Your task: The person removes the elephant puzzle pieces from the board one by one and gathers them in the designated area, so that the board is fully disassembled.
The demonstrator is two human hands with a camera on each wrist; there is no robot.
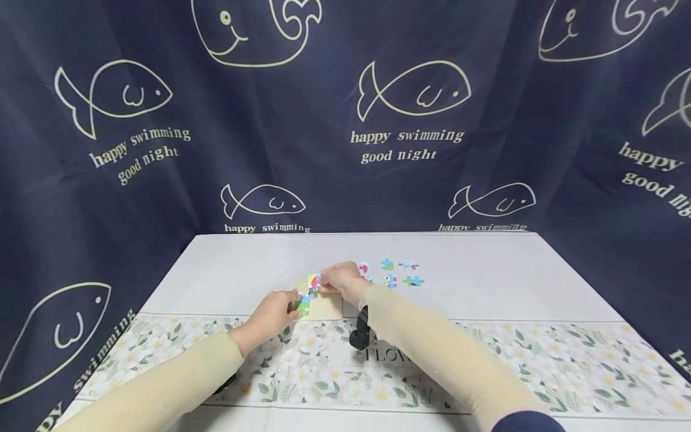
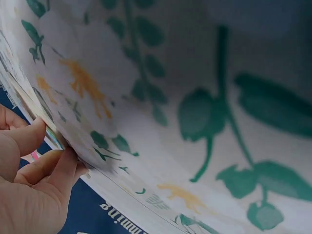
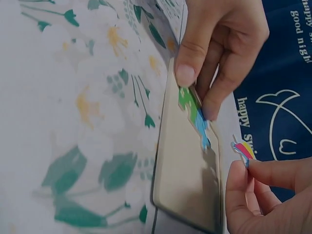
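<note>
A pale puzzle board lies on the table, with green and blue puzzle pieces set along its left side. My left hand holds the board's left edge, thumb and fingers about the pieces there. In the right wrist view, the thumb of that hand touches the board beside the green part. Between thumb and fingers, my right hand pinches a small yellow, pink and blue puzzle piece, raised over the board's far edge. The left wrist view shows the left hand at the left; mostly tablecloth fills it.
Several loose pieces lie right of the board, among them a blue and green one and a blue one. A flowered band crosses the white tablecloth. Behind the table hangs a dark blue curtain.
</note>
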